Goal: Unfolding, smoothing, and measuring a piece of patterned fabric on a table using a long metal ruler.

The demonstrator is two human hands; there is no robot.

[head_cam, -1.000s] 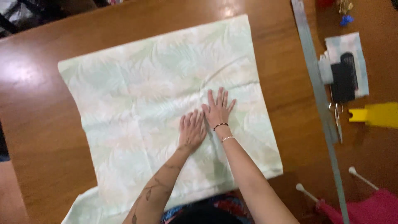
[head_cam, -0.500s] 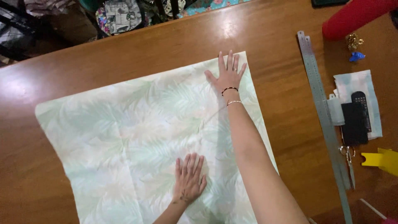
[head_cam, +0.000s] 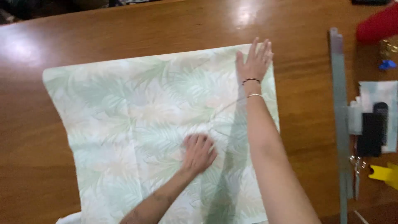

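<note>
Pale green leaf-print fabric (head_cam: 137,124) lay spread flat on wooden table (head_cam: 124,29). Left hand (head_cam: 198,152) pressed flat mid-cloth, fingers apart. Right hand (head_cam: 253,62) lay flat, fingers together, at far right corner. Metal ruler (head_cam: 340,116) lay well right.

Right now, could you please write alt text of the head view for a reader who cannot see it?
Two bare hands press flat on a pale green leaf-print cloth on a wooden table: the right hand at its far right corner, the left hand near the middle. A long ruler lies to the right.
</note>
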